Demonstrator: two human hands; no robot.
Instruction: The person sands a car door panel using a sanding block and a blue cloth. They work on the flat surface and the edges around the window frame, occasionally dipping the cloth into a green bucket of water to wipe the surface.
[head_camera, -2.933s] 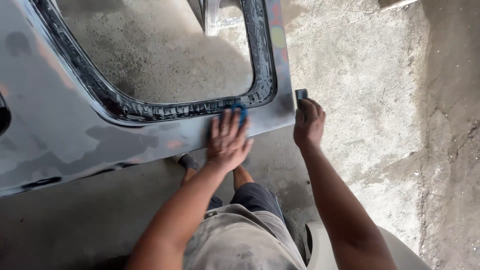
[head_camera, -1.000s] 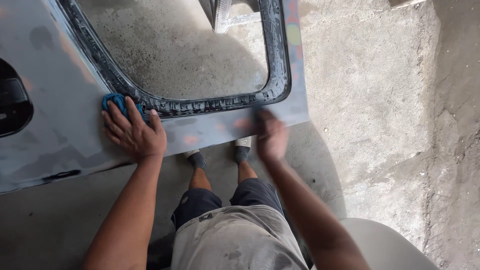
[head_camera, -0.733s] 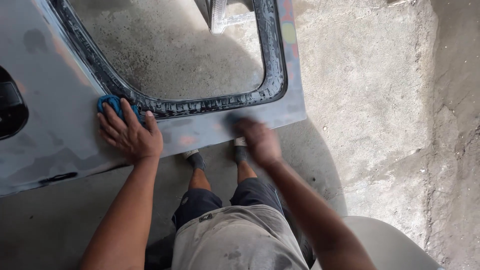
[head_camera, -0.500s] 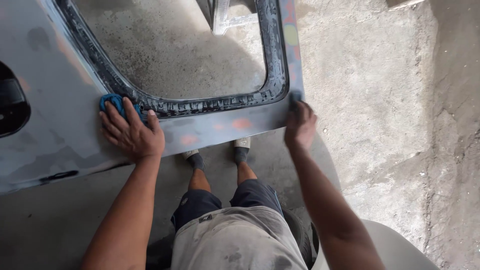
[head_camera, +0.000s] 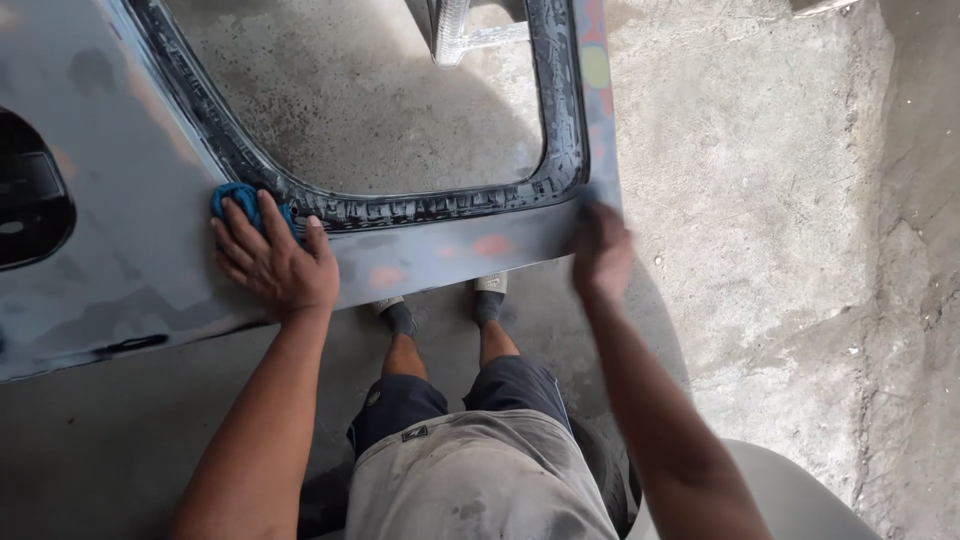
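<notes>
Auto body or paint-prep workshop, rough working floor. Evidence: a large grey car body panel (head_camera: 130, 250) with a window opening, bare sanded finish with patchy pink and yellowish filler spots, black rubber seal (head_camera: 400, 208) around the opening. Floor is raw concrete floor (head_camera: 780, 200), stained, cracked and dusty, no tiles or covering. A metal stand frame (head_camera: 455, 30) shows beyond the opening. A blue sanding pad or cloth (head_camera: 245, 205) is pressed on the panel under the left hand (head_camera: 275, 265). Person's shorts (head_camera: 470, 480) are dirty and smudged. No household or office furnishings.
</notes>
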